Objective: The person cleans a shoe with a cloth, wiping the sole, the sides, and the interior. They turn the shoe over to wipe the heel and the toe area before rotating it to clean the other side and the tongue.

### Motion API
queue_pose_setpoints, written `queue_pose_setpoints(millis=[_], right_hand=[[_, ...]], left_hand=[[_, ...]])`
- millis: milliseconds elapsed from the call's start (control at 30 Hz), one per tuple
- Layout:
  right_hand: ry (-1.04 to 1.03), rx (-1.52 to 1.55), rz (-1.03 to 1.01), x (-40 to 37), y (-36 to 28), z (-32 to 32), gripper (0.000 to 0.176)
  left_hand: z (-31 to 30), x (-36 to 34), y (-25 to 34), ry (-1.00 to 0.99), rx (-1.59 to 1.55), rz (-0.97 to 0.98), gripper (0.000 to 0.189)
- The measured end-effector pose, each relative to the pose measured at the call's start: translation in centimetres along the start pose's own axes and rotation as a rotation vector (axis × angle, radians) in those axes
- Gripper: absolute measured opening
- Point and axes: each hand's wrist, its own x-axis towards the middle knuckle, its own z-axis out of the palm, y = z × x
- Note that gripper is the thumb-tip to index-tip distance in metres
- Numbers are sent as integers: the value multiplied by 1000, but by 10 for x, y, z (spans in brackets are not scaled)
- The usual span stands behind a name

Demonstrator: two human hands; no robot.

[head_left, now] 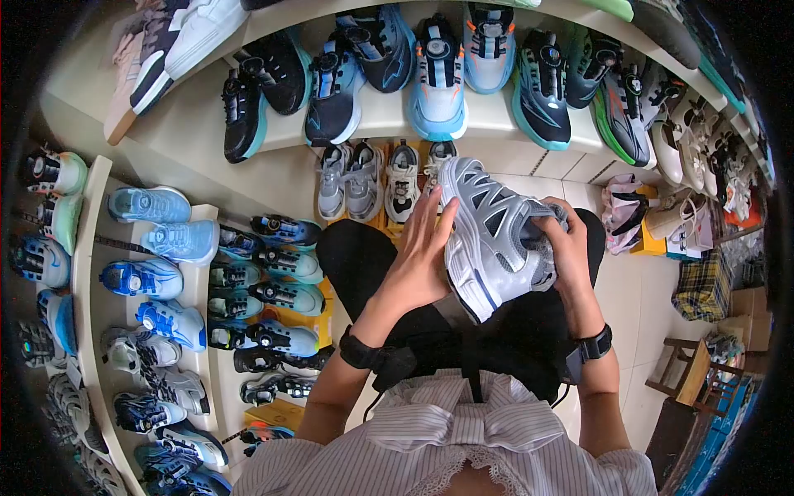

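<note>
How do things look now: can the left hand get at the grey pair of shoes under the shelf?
Probably yes: the left hand lies against the sole of the silver shoe, the right hand grips its collar, and the grey pair shows almost whole. The left knee is close beside the way.

The left hand (pixel 422 256) is spreading its fingers nearly straight, angled up and inward, its wrist bearing a dark band — the thumb is lying apart from them. The right hand (pixel 562 244) is curling inward, its thumb bent across and its wrist strapped too. Both forearms are reaching forward from short sleeves — elbows bent, the knees spread wide beneath them.
</note>
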Motion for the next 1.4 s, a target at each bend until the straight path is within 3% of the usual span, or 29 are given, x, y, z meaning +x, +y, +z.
queue_pose_setpoints(millis=[100, 167, 233, 300, 333, 500, 567, 633, 700, 767, 900, 967, 1067, 1167, 1233, 1400], right_hand=[[23, 43, 54, -1, 3, 0, 25], [-10, 252, 152, -1, 9, -1, 26], [-45, 233, 147, -3, 9, -1, 25], [-127, 129, 141, -2, 14, -3, 25], [-197, 61, 132, -3, 13, -5, 25], [-371, 13, 161, -10, 6, 0, 31], [-304, -64, 196, -18, -2, 5, 35], [-390, 73, 223, -12, 0, 4, 38], [-400, 76, 233, -18, -11, 3, 40], [-365, -28, 46, -16, -16, -6, 49], [-110, 68, -136, -10, -38, -16, 51], [-51, 86, -205, -6, -47, -12, 46], [-57, -270, -593, -8, -63, 3, 30], [-325, -803, -1018, -3, -65, 17, 42], [-406, -849, -866, -14, -67, 27, 47], [-627, -1252, -928, -12, -53, 22, 47]], left_hand=[[10, -5, -4, -13, 73, -26, 102], [15, -7, -2, 19, 86, -87, 97], [17, 0, -8, 41, 99, -99, 89], [8, 6, -11, 88, 107, 29, 104], [2, 7, -7, 107, -25, 14, 99], [-13, 13, 0, 65, -44, 108, 85], [-8, 7, 2, 142, -175, 27, 86], [-8, 0, -5, 103, -332, -153, 90], [-16, 5, 2, 57, -875, -384, 89], [-17, 2, -2, 203, -1092, -417, 82], [-16, -5, -18, 192, -1235, -545, 81], [-17, -1, -14, 175, -1189, -503, 81], [-15, 2, -8, 132, -1153, -467, 82], [-16, 6, 3, 149, -1294, -501, 80], [-20, 9, 8, 170, -1403, -528, 79], [-24, 8, 9, 114, -978, -553, 62]])
